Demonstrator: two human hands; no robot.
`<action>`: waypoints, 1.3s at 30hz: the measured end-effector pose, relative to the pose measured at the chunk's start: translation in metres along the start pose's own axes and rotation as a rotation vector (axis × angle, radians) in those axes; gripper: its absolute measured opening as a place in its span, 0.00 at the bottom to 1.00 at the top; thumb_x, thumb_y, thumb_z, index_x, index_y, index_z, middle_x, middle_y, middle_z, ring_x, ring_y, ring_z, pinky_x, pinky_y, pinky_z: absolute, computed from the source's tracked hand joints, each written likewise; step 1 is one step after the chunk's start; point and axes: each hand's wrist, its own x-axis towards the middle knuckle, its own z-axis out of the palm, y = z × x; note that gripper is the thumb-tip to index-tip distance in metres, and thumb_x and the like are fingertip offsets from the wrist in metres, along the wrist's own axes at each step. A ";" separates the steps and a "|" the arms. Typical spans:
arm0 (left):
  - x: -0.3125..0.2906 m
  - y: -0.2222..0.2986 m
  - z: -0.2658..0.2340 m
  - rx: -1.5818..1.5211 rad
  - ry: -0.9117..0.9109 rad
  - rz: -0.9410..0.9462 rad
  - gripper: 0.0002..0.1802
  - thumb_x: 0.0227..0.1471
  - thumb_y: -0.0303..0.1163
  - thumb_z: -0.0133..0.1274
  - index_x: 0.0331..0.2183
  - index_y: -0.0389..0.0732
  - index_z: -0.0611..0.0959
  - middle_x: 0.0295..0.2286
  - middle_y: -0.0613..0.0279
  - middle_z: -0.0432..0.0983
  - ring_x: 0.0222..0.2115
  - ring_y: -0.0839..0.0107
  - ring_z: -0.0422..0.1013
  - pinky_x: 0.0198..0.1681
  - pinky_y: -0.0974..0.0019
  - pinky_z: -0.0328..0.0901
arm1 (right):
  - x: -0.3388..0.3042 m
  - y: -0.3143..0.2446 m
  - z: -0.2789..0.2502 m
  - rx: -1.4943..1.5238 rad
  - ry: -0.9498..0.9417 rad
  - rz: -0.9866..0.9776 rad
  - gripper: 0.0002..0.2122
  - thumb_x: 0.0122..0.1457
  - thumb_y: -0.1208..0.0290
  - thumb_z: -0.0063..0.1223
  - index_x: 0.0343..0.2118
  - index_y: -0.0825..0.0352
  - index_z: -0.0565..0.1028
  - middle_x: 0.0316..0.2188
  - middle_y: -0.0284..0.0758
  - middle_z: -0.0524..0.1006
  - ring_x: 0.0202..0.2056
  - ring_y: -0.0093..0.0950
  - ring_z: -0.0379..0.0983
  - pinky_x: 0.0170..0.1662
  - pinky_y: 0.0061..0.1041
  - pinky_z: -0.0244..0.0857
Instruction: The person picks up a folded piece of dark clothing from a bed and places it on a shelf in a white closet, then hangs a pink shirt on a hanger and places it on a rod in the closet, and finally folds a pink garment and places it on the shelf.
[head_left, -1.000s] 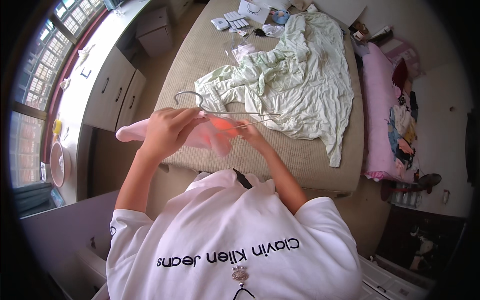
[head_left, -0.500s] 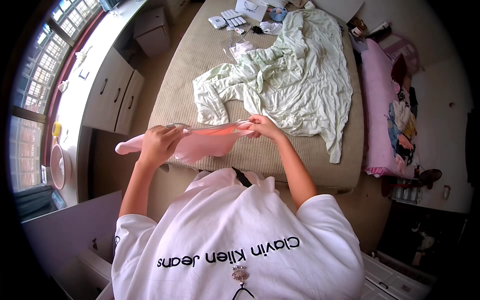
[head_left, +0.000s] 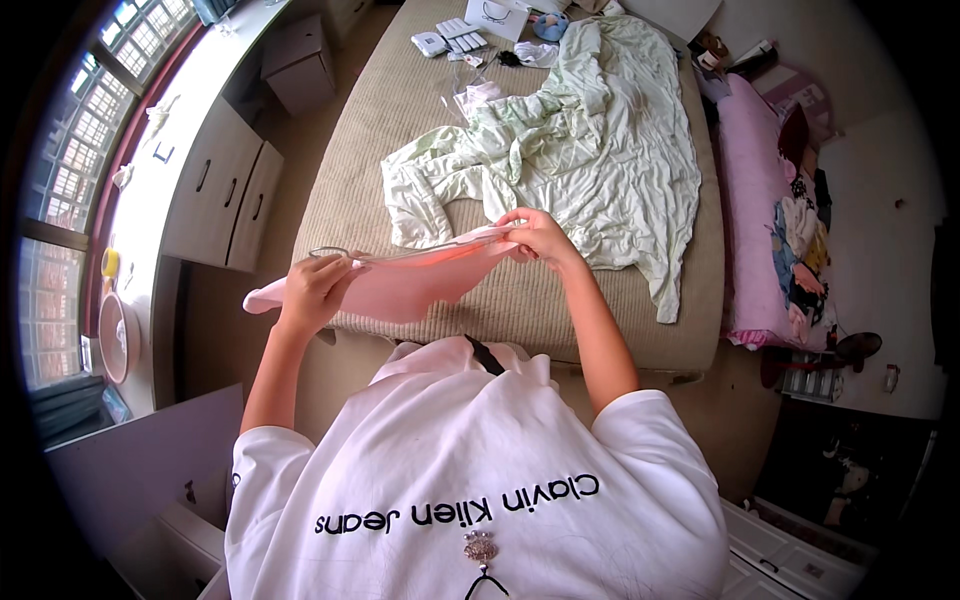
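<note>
A light pink garment (head_left: 400,288) with a brighter coral inside is stretched between my hands in front of the bed. Along its upper edge runs a thin grey wire (head_left: 415,250) that looks like a clothes hanger, with a curved end by my left fingers. My left hand (head_left: 315,292) is closed on the garment at the left, where a narrow end of cloth sticks out past it. My right hand (head_left: 540,240) pinches the right end of the upper edge. Beyond it, a crumpled pale green garment (head_left: 610,150) lies on the bed.
The bed (head_left: 345,190) has a ribbed beige cover. White packs (head_left: 462,35), a paper bag (head_left: 497,17) and a blue plush toy (head_left: 551,26) lie at its far end. Left are drawers (head_left: 215,185) and a pink basin (head_left: 118,340); right, a pink-covered seat (head_left: 755,200) with piled clothes.
My right hand has risen slightly and moved right, pulling the garment tauter. Its coral opening has narrowed, and more of the wire's curved end shows by my left hand.
</note>
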 end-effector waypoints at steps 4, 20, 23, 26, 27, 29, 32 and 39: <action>-0.001 0.001 0.004 0.049 -0.073 0.049 0.06 0.41 0.24 0.56 0.28 0.38 0.79 0.20 0.59 0.74 0.16 0.61 0.68 0.20 0.62 0.62 | -0.001 -0.005 0.002 -0.107 0.013 -0.036 0.08 0.49 0.77 0.51 0.33 0.70 0.75 0.16 0.27 0.73 0.14 0.11 0.60 0.15 0.13 0.49; 0.005 0.031 0.038 0.133 0.149 -0.042 0.10 0.42 0.24 0.56 0.32 0.41 0.82 0.16 0.62 0.72 0.14 0.66 0.67 0.18 0.64 0.61 | -0.025 -0.054 0.072 -0.234 0.148 -0.364 0.07 0.49 0.73 0.55 0.25 0.73 0.76 0.14 0.35 0.74 0.16 0.20 0.68 0.20 0.21 0.59; 0.007 0.035 0.046 0.073 0.187 -0.074 0.10 0.43 0.24 0.56 0.33 0.42 0.83 0.16 0.61 0.72 0.14 0.65 0.67 0.18 0.64 0.61 | -0.026 -0.058 0.089 -0.332 0.182 -0.445 0.08 0.48 0.71 0.58 0.22 0.72 0.76 0.13 0.36 0.74 0.15 0.23 0.68 0.20 0.22 0.60; 0.014 0.045 0.052 0.060 0.186 -0.121 0.11 0.43 0.24 0.56 0.33 0.43 0.83 0.16 0.61 0.73 0.14 0.65 0.68 0.19 0.64 0.62 | -0.029 -0.056 0.108 -0.665 0.360 -0.761 0.08 0.50 0.71 0.56 0.22 0.71 0.75 0.11 0.34 0.71 0.14 0.22 0.66 0.18 0.24 0.57; 0.014 0.046 0.053 0.055 0.177 -0.113 0.10 0.43 0.23 0.56 0.32 0.41 0.82 0.17 0.60 0.73 0.14 0.64 0.68 0.19 0.64 0.62 | -0.034 -0.057 0.114 -0.651 0.329 -0.765 0.08 0.49 0.71 0.56 0.22 0.70 0.75 0.11 0.35 0.71 0.14 0.23 0.66 0.19 0.24 0.57; 0.015 0.047 0.055 0.046 0.159 -0.096 0.07 0.43 0.22 0.55 0.30 0.36 0.81 0.19 0.57 0.74 0.15 0.62 0.68 0.18 0.64 0.62 | -0.044 -0.062 0.123 -0.623 0.266 -0.773 0.07 0.48 0.70 0.57 0.22 0.69 0.75 0.12 0.36 0.70 0.14 0.26 0.66 0.20 0.26 0.58; 0.016 0.048 0.054 -0.001 0.193 -0.061 0.06 0.44 0.22 0.55 0.30 0.35 0.81 0.18 0.57 0.74 0.14 0.62 0.68 0.18 0.65 0.61 | -0.049 -0.069 0.120 -0.710 0.215 -0.841 0.07 0.49 0.68 0.55 0.20 0.66 0.75 0.12 0.35 0.72 0.14 0.35 0.68 0.19 0.30 0.61; 0.017 0.046 0.040 -0.073 0.226 -0.192 0.10 0.45 0.24 0.57 0.34 0.37 0.81 0.21 0.55 0.76 0.18 0.59 0.70 0.21 0.63 0.65 | -0.049 -0.092 0.075 -0.954 0.275 -1.038 0.11 0.46 0.74 0.55 0.36 0.64 0.75 0.28 0.33 0.72 0.35 0.30 0.67 0.42 0.32 0.60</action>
